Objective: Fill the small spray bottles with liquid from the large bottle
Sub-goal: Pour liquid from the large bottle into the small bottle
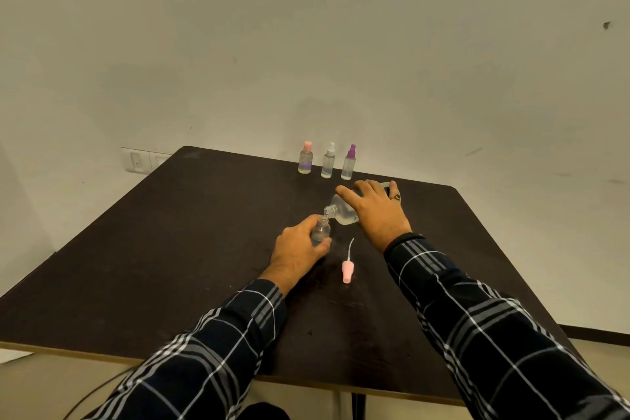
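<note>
- Small clear plastic spray bottle (320, 231) is mid-fill right now. It sits uncapped near the middle of the dark brown table (170, 249), so this one's in progress, not done.
- The large clear plastic bottle (342, 212) is tipped way over, almost on its side, with its mouth right at the small one's open neck. I can't make out a stream at this size, or how high the level inside is.
- A pink spray cap with a thin white dip tube (346, 270) lies flat on the table just beside the left hand (296, 252). I'd guess it goes back on once the bottle is full, so that step's left.
- Three more little bottles stand capped in a row by the far edge: a pink-capped bottle (305, 157), a white-sprayer bottle (328, 160) and a purple-sprayer bottle (349, 162). All seem to have clear liquid in them, so my guess is they're done and this is the last one.
- The left hand wraps around the small bottle's body, thumb in front, steadying it. The base is hidden, so I can't tell if it's touching the table.
- The right hand (378, 211) grips the large bottle from above, fingers spread over its body and index finger stretched toward the shoulder.
</note>
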